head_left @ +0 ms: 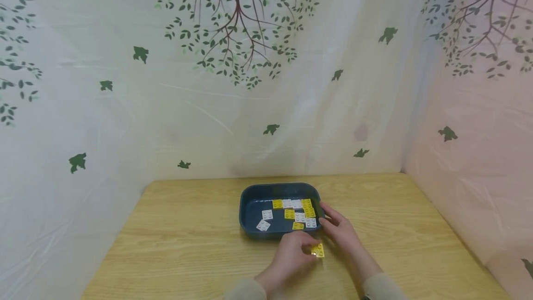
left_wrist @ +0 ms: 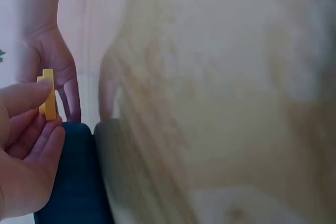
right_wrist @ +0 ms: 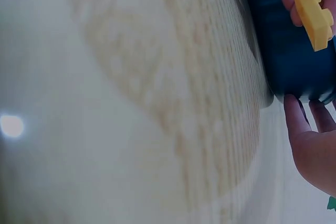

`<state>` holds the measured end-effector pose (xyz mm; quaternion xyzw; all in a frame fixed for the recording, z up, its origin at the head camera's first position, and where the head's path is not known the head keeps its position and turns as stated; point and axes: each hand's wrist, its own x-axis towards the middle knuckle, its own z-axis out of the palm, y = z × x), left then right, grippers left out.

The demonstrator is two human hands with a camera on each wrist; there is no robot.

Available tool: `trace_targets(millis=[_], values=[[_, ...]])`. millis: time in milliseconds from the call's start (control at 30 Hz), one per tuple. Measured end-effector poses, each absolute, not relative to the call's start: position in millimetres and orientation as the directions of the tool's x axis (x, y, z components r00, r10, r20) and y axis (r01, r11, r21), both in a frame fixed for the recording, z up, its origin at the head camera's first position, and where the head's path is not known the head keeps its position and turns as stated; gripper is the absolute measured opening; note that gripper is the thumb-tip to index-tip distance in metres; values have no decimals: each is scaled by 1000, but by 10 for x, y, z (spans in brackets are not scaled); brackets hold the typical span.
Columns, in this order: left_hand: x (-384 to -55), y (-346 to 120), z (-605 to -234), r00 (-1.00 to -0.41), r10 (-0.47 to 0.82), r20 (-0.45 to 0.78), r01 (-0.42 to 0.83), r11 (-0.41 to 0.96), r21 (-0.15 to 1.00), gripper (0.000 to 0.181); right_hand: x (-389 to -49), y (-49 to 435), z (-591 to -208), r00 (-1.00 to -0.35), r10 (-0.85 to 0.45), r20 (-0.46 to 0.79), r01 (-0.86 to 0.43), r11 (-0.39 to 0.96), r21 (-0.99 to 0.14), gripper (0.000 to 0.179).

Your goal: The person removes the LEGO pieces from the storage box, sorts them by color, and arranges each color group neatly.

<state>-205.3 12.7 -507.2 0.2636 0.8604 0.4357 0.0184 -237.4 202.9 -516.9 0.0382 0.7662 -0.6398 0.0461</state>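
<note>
Left hand (head_left: 290, 253) has the brick (head_left: 318, 250) pinched between thumb and fingers, a yellow one, and I see it just off the near side of the tray (head_left: 259, 234), towards its right end. Studs turned to my head camera, the brick looks roughly square; on my left wrist view it's edge-on, a slim slab with its long axis nearly straight up the picture, studs to the left. On my right wrist view it slants.

Across to the right hand (head_left: 340, 228): fingers loosely extended, nothing clenched, tips against the tray's right end. That dark blue tray lies lengthwise left to right, yellow bricks (head_left: 289, 214) and white bricks (head_left: 267, 215) inside, one white one askew at front left.

Below, I've got a wood-grained counter (head_left: 179, 235); behind, a pale backdrop (head_left: 250, 152) printed with leafy branches (head_left: 237, 10) and green shapes (head_left: 271, 129), pinkish over on the right.
</note>
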Motion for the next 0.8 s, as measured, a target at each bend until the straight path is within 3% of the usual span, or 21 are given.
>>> trace_targets(millis=[133, 433, 800], values=[[-2056, 141, -5089, -861, 459, 221, 458, 508, 729, 33, -2383, 2045, -5177, -994, -1, -109, 107, 214, -971, 53], [-2077, 162, -5140, -889, 440, 127, 371, 528, 764, 32, -2383, 2057, -5174, -993, -9, -114, 110, 210, -972, 53], [-2075, 191, -5226, -887, 447, 116, 348, 481, 805, 32, -2371, 2046, -5152, -992, -7, -127, 123, 201, -972, 53]])
